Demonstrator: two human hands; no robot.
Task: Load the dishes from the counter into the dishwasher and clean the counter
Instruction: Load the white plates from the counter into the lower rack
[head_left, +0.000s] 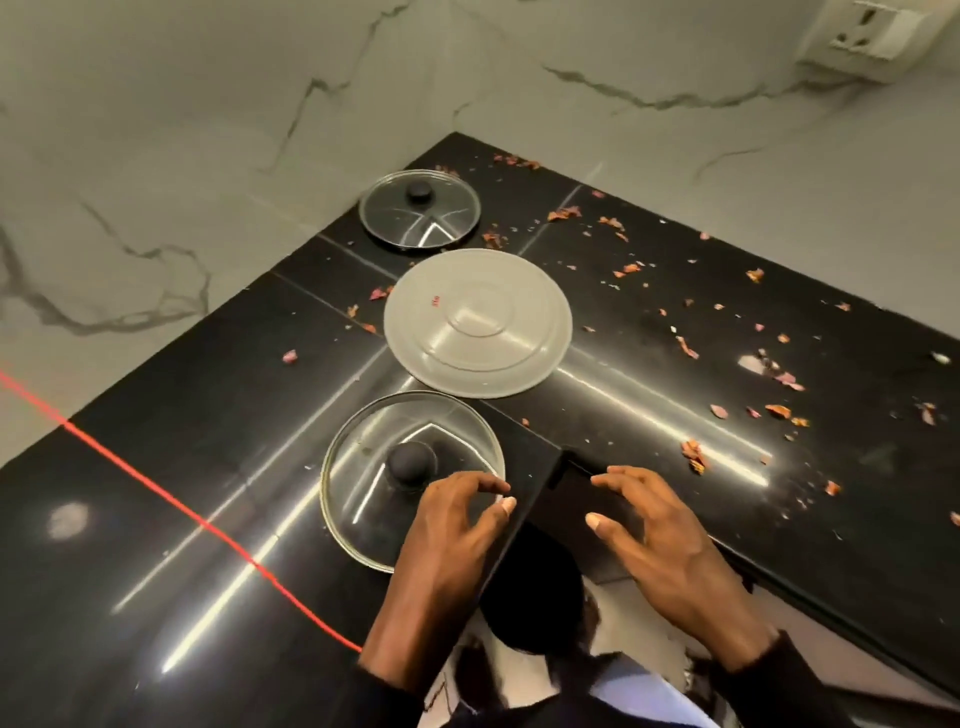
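A large glass lid (363, 499) with a black knob lies near the inner corner of the black counter (182, 467). My left hand (457, 530) hovers over its right rim, fingers loosely curled, holding nothing. My right hand (654, 535) hangs open above the counter's front edge, also holding nothing. Behind the large lid lies a grey round plate (478, 322), and farther back a smaller glass lid (418, 210) with a black knob. Reddish peel scraps (693, 454) are scattered over the right part of the counter.
Marble walls (182, 156) close the counter on the left and at the back. A wall socket (872, 36) sits at the top right. A red line (171, 499) crosses the counter's left part. The floor shows below the corner edge.
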